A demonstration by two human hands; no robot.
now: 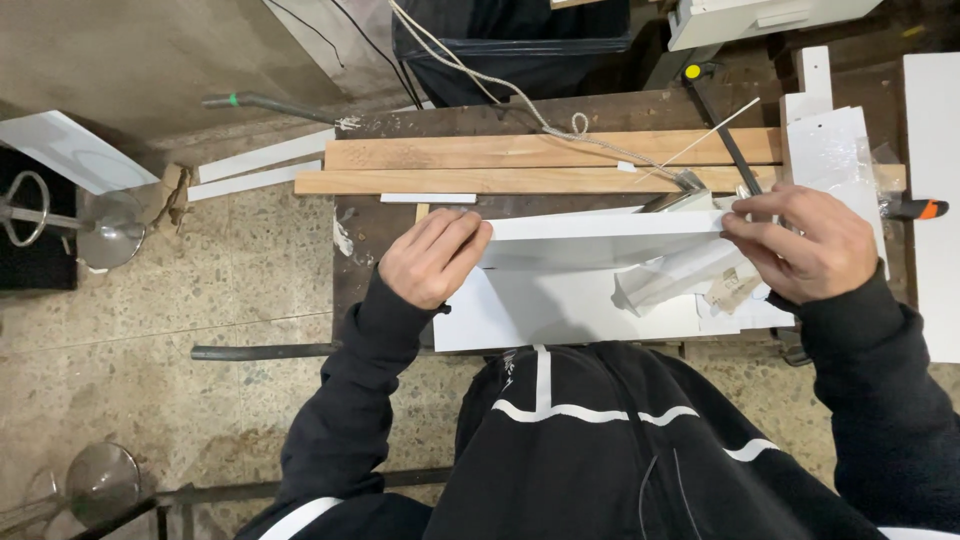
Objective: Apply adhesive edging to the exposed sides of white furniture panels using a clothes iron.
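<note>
Over the workbench (400,225), left hand (432,257) and right hand (800,243) pinch white panel (600,226) ends.

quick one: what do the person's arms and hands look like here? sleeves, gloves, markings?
Both hands bare: no gloves on the left hand or right hand; no rings or watch visible. Long black sleeves reach the wrists with snug cuffs. The black top has white stripe markings on the chest.

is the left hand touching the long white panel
Touching. The head view shows the left hand with its fingers pressed on the left end of the long white panel.
</note>
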